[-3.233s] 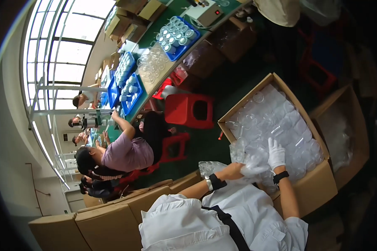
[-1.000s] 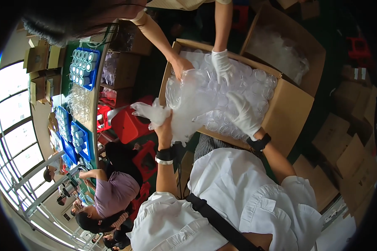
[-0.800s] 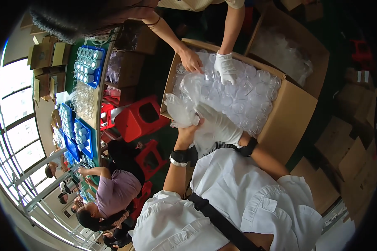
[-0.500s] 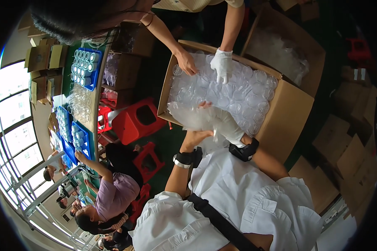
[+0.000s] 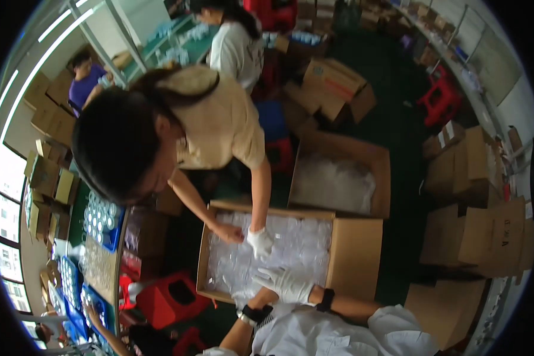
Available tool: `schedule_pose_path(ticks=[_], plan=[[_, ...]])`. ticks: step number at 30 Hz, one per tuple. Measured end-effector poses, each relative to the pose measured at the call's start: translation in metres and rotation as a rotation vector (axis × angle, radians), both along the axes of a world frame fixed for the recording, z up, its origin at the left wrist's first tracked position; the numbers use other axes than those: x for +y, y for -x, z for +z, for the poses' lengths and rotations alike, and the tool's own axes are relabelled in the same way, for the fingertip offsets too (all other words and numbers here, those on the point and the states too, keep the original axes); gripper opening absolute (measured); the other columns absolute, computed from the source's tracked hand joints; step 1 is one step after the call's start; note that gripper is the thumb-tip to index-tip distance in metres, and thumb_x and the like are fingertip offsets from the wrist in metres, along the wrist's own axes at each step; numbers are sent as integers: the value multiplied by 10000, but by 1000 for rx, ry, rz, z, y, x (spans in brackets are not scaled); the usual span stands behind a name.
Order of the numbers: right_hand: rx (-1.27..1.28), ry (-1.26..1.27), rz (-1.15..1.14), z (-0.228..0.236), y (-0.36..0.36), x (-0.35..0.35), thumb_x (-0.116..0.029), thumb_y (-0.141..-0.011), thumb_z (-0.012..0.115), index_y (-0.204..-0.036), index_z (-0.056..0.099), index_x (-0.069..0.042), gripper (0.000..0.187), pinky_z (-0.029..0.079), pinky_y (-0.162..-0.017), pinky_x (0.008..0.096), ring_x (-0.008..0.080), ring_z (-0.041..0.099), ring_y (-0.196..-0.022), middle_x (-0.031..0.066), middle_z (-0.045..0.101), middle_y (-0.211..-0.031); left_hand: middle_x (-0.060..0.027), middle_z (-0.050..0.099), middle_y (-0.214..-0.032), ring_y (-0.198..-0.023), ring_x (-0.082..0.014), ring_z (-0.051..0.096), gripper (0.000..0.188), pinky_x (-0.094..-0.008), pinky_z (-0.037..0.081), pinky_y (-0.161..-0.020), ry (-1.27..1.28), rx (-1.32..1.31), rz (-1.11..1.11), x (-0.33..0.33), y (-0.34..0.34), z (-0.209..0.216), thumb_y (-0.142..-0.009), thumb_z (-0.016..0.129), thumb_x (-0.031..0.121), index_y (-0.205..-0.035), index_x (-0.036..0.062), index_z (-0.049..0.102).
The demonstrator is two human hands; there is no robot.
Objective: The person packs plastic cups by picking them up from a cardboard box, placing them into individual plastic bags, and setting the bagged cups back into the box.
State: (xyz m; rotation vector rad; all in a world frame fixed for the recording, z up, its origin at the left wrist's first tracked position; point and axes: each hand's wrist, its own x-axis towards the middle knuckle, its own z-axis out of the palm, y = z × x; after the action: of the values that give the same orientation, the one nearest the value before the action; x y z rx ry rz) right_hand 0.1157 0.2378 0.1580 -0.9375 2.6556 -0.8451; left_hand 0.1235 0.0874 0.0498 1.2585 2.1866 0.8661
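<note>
A cardboard carton [image 5: 203, 261] packed with clear plastic cups [image 5: 299, 249] stands in front of me. My right hand [image 5: 288, 286], in a white glove, is over the carton's near edge with its fingers stretched apart and nothing visible in them. Bare and mostly covered by the right hand, my left hand [image 5: 266, 295] is beside it; its fingers are hidden. Some clear plastic film [image 5: 238, 296] shows near my left wrist. Across the carton, a co-worker's bare hand [image 5: 228, 232] and white-gloved hand [image 5: 260, 243] reach in over the cups.
Behind the filled carton is another open carton [image 5: 382, 178] with clear plastic film inside. Red stools [image 5: 169, 299] stand at the left, by a bench with blue trays [image 5: 115, 231]. More cardboard boxes [image 5: 451, 237] are on the right. The co-worker [image 5: 219, 118] leans over from the far side.
The view has tilted up, so the carton sits lower in the picture. My right hand's fingers have spread, and the crumpled film is no longer seen at them. The co-worker's hands stay over the cups.
</note>
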Motion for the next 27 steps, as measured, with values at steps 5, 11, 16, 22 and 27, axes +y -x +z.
schedule_pose_path(ticks=[5,11,16,22,27], plan=[[-82,617,-360,-40,-3,26,-189,-695,647,-1313,328,-111,700,417,-807,282,258,486,-1066,149,433,-1213,-109,496,-1105,-1006,-237,482,408,-359,390,-874,-355,-627,574,37,21,58,-721,536,91,-1119,33,469],[-583,1588,-35,-170,-75,69,-86,-781,544,-1250,370,-80,500,393,-875,285,204,454,-1083,82,448,-1180,-61,485,-1052,-974,-168,475,410,-311,399,-846,-973,-1165,704,98,56,97,-704,542,66,-1105,36,459],[-831,1580,-432,-99,0,101,-68,-856,464,-1225,393,-60,376,376,-913,283,174,436,-1093,59,466,-1136,-113,483,-1109,-1052,-241,457,425,-360,363,-894,-568,-487,622,146,58,83,-740,544,84,-1154,52,450],[-850,1618,-688,-83,13,135,-165,-892,486,-1223,404,-58,358,371,-921,293,164,441,-1085,66,469,-1139,-171,393,-1266,-1142,-337,378,479,-452,278,-962,-262,281,483,185,61,86,-748,561,129,-1208,76,441],[-891,1644,-864,-36,17,161,-216,-861,552,-1238,415,-53,432,363,-929,292,170,452,-1080,57,465,-1179,-164,331,-1326,-1209,-339,322,583,-471,240,-989,-140,317,463,204,95,71,-722,589,123,-1264,76,380]])
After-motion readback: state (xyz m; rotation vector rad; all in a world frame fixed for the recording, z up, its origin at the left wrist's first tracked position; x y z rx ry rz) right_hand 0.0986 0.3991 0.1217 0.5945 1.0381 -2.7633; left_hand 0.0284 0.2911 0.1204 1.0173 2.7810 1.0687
